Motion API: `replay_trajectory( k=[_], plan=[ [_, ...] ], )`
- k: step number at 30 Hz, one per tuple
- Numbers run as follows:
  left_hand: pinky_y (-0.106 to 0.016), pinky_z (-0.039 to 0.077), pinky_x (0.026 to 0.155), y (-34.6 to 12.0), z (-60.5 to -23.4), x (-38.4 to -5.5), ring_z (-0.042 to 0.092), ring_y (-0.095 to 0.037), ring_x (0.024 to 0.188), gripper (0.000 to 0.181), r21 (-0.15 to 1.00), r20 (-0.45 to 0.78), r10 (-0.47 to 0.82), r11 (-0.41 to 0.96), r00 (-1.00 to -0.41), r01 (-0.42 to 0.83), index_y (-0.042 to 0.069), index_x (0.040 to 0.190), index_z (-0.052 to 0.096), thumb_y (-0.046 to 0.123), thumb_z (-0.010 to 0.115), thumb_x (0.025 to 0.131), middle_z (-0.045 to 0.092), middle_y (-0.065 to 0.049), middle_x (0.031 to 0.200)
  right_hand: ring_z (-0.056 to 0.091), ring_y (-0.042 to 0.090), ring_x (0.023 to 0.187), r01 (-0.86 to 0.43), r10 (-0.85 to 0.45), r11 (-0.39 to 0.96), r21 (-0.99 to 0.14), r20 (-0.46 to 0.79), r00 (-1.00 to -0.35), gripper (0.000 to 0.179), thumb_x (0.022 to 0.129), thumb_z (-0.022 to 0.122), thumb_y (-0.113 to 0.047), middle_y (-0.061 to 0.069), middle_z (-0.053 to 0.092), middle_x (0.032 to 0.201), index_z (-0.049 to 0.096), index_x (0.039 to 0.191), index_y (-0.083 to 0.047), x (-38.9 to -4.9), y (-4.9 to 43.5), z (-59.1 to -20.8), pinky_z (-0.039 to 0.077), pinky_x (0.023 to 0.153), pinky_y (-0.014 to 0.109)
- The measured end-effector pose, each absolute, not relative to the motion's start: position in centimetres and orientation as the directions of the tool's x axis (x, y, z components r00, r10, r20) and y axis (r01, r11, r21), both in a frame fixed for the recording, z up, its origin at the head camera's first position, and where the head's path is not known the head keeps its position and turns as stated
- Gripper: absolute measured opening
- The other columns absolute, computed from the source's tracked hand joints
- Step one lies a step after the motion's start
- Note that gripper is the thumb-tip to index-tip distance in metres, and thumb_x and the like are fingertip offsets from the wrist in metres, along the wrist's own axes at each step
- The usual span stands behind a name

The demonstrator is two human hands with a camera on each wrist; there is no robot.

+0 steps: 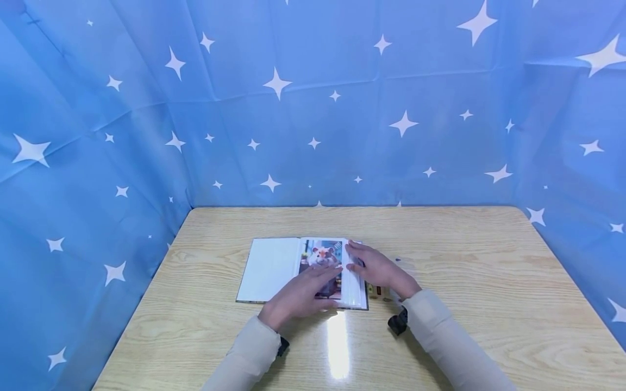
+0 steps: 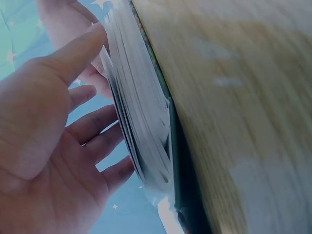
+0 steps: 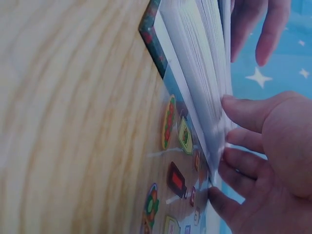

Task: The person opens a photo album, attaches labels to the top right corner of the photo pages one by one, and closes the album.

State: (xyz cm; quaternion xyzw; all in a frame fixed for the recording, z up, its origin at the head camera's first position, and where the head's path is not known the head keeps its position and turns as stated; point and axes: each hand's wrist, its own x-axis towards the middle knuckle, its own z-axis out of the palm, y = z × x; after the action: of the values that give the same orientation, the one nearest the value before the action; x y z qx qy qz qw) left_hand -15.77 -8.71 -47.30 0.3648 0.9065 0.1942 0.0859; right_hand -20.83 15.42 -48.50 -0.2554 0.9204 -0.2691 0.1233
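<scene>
A photo album (image 1: pixel 270 269) lies open on the table, with a white inside cover at left and a thick stack of pages (image 3: pixel 195 63) at right. In the top page's clear pocket is a picture of a hamster-like animal (image 1: pixel 321 255). My left hand (image 1: pixel 304 290) rests across the lower part of this picture, fingers extended. At the page's right side, my right hand (image 1: pixel 375 267) touches the page with spread fingers; its thumb (image 3: pixel 243 109) is at the page edge. Partly under the album's right side lies a clear sheet of food stickers (image 3: pixel 176 179).
The wooden table (image 1: pixel 489 282) extends around the album on all sides. A blue curtain with white stars (image 1: pixel 337 125) hangs behind and at both sides. Dark wrist cameras (image 1: pixel 398 321) sit under the sleeves.
</scene>
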Motion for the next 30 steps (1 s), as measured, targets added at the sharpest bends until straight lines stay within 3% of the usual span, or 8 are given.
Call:
replay_trajectory(
  k=[15,21,24,26,28,30],
  plan=[
    [-0.051,0.032,0.115,-9.04,-47.11,-15.74,0.040,-0.031,0.142,0.065,0.519,0.015,0.672,0.627,-0.740,0.580,0.019,0.156,0.033,0.042,0.057,0.099,0.038,-0.005,0.157,0.029,0.042,0.144,-0.402,-0.535,0.716,-0.570,-0.079,-0.841,0.060,0.103,0.055,-0.023,0.022,0.024,0.160,0.032,0.152,0.001,-20.76,15.47,-48.63,0.029,0.115,0.055],
    [-0.046,0.036,0.114,-9.10,-46.95,-15.51,0.045,-0.026,0.138,0.059,0.531,0.018,0.665,0.626,-0.746,0.571,0.020,0.157,0.031,0.036,0.050,0.104,0.040,-0.002,0.156,0.028,0.042,0.145,-0.400,-0.531,0.720,-0.567,-0.080,-0.844,0.060,0.103,0.055,-0.023,0.023,0.024,0.160,0.032,0.152,0.001,-20.71,15.44,-48.52,0.028,0.115,0.055],
    [-0.038,0.045,0.107,-9.12,-46.92,-15.41,0.064,-0.018,0.116,0.056,0.539,0.051,0.669,0.606,-0.741,0.584,0.017,0.157,0.030,0.029,0.049,0.105,0.051,-0.003,0.147,0.029,0.042,0.144,-0.408,-0.533,0.722,-0.559,-0.073,-0.843,0.059,0.103,0.055,-0.023,0.023,0.024,0.160,0.033,0.152,0.002,-20.71,15.43,-48.52,0.028,0.115,0.056],
    [-0.029,0.055,0.088,-9.12,-46.97,-15.38,0.069,-0.008,0.083,0.055,0.542,0.096,0.675,0.581,-0.732,0.607,0.013,0.156,0.030,0.022,0.049,0.105,0.069,-0.005,0.124,0.029,0.042,0.144,-0.407,-0.531,0.723,-0.558,-0.073,-0.844,0.059,0.103,0.055,-0.023,0.023,0.025,0.160,0.033,0.151,0.002,-20.69,15.42,-48.53,0.028,0.115,0.056],
    [-0.019,0.054,0.063,-9.11,-47.02,-15.33,0.054,0.001,0.053,0.056,0.544,0.150,0.673,0.555,-0.724,0.629,0.010,0.156,0.031,0.015,0.052,0.103,0.072,-0.002,0.089,0.029,0.042,0.144,-0.408,-0.531,0.722,-0.559,-0.069,-0.844,0.059,0.103,0.055,-0.023,0.024,0.025,0.159,0.033,0.151,0.003,-20.68,15.40,-48.57,0.028,0.115,0.055],
    [-0.014,0.041,0.046,-9.10,-47.07,-15.30,0.036,0.005,0.042,0.059,0.537,0.203,0.662,0.540,-0.721,0.647,0.009,0.155,0.032,0.010,0.054,0.100,0.059,0.003,0.065,0.029,0.042,0.144,-0.410,-0.533,0.718,-0.563,-0.064,-0.844,0.059,0.103,0.055,-0.022,0.024,0.025,0.159,0.034,0.151,0.003,-20.68,15.35,-48.62,0.028,0.115,0.055]
  ],
)
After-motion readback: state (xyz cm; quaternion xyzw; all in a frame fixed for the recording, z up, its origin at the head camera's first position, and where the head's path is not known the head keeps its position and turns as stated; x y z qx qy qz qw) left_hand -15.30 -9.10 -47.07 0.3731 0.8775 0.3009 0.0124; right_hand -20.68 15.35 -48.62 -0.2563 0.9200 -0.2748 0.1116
